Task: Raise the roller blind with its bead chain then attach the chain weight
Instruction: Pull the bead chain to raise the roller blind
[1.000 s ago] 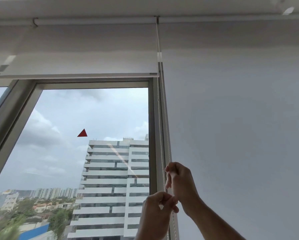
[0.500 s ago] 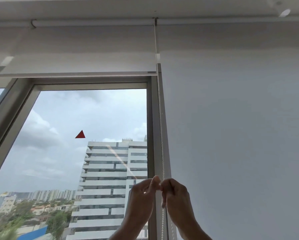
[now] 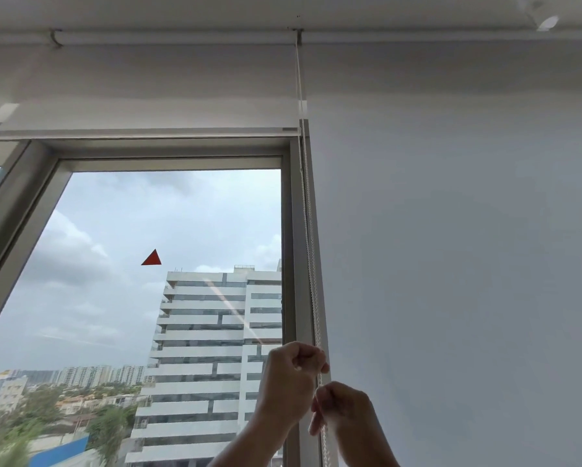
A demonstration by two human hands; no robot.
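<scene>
Up at the window frame's (image 3: 291, 230) right edge, both the left hand (image 3: 291, 382) and, just below it, the right hand (image 3: 345, 411) pinch the bead chain (image 3: 311, 281), the roller blind (image 3: 148, 116) sitting near the frame's top.

Support: window frame (image 3: 294, 264) set beside white wall (image 3: 451, 247). Roller blind (image 3: 148, 112) is mounted above it. Bead chain (image 3: 311, 264) is hung along the frame's right edge.

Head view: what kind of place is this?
Probably an upper-floor room in a city flat or office. A tall metal-framed window looks out level with the top of a high-rise, and a white roller blind hangs by a plain wall.
</scene>
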